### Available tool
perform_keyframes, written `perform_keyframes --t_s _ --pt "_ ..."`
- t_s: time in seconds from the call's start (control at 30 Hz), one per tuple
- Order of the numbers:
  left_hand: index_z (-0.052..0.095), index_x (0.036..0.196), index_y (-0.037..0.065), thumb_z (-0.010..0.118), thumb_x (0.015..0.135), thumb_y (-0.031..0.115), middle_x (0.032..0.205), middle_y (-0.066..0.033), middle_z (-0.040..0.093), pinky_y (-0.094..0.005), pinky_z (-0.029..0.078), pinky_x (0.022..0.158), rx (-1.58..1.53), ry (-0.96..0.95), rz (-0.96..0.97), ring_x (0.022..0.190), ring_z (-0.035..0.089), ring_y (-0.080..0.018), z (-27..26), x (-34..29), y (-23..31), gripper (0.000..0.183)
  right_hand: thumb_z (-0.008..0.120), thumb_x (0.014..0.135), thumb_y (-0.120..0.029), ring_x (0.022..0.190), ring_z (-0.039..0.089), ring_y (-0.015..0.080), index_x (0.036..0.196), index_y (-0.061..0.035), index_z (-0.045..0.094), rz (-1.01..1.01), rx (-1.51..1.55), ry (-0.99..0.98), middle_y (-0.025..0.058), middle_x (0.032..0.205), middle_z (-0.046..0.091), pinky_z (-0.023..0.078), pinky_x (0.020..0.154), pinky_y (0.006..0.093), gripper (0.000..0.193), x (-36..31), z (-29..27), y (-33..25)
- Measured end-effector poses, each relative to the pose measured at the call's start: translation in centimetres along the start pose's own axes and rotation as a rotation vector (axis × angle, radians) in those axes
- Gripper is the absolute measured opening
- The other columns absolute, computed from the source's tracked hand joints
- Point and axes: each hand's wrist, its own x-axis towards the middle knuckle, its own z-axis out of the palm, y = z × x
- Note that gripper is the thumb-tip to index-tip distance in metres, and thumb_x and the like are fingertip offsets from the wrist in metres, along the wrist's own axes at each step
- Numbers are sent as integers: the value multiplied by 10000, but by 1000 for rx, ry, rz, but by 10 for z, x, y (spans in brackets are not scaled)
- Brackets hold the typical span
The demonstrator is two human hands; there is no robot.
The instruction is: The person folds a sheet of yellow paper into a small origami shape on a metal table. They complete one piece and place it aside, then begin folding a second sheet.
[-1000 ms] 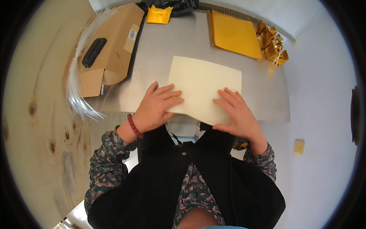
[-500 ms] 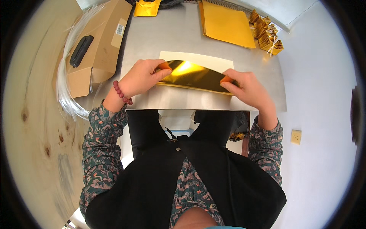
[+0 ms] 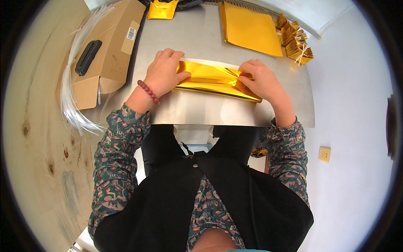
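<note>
Foil (image 3: 210,74) is pinched by the right hand (image 3: 262,84); left hand (image 3: 163,72) touches it, grip unclear; leftward of both, a box (image 3: 114,48), contents hidden.

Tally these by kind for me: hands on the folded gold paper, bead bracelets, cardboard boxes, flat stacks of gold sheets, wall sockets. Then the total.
Hands on the folded gold paper: 2, left hand and right hand
Bead bracelet: 1
Cardboard box: 1
Flat stack of gold sheets: 1
Wall socket: 1
Total: 6

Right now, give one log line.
left hand: on gold sheet, left end | right hand: on right end | gold sheet: folded, on metal table
</note>
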Motion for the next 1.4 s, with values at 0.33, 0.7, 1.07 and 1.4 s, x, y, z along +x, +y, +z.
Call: perform_keyframes --t_s 0.33,0.7,1.07,1.4 --pt "644 1302 26 798 864 245 1181 -185 647 -406 514 1002 -68 -237 -13 1105 622 -341 -1 21 -9 513 711 866 -118 1047 607 362 935 -21 675 -44 42 31 151 1062 678 501 965 426 124 -2 9 9" --pt "609 1138 87 699 988 49 893 51 593 -170 428 600 -1183 -213 -171 716 552 -15 6 23 -25 179 772 884 -231 1148 637 311 1305 -55 656 45 186 178 137 1232 705 509 1015 395 471 -8 15 29" --pt "578 1312 48 715 989 82 1122 -65 725 -253 568 962 -1526 65 -251 1096 697 -133 16 23 -36 352 703 993 -99 809 600 44 1131 -77 677 327 1138 283 -37 935 677 457 733 200 143 -21 21 57" --pt "664 1184 72 752 978 168 936 34 705 -195 482 746 -1398 72 -274 832 612 -32 15 15 -41 243 683 1004 -83 737 589 50 1114 -95 676 335 1244 400 -36 904 674 423 632 198 111 -24 24 59"
